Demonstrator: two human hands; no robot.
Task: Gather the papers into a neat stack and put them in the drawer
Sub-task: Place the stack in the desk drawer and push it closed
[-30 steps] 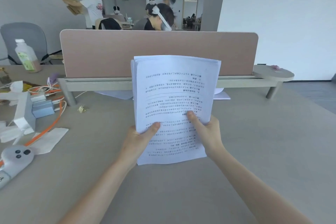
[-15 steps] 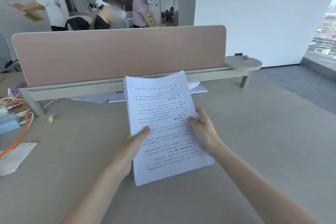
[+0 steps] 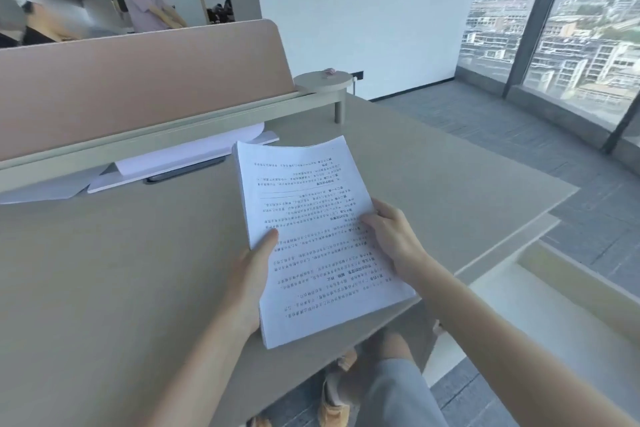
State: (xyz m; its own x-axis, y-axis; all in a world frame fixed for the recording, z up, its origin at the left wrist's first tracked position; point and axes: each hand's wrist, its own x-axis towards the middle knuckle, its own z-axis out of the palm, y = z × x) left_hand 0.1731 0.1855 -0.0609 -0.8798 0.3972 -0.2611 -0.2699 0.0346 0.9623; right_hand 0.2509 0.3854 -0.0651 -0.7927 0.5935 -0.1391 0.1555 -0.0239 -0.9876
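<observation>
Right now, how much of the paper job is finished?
Done: the papers form one fairly even stack. In hand: the left hand and right hand hold it above the desk. Left: putting it in a drawer; an open pale compartment beside the desk may be it.

The stack of papers (image 3: 311,236) is white with rows of small black print, and the desk (image 3: 104,270) under it is a plain pale beige. At 10 o'clock the divider panel (image 3: 138,87) is dusty pink, with more white sheets (image 3: 187,156) lying at its base. At 4 o'clock the floor (image 3: 519,156) is grey carpet with a fine streaked pattern.
</observation>
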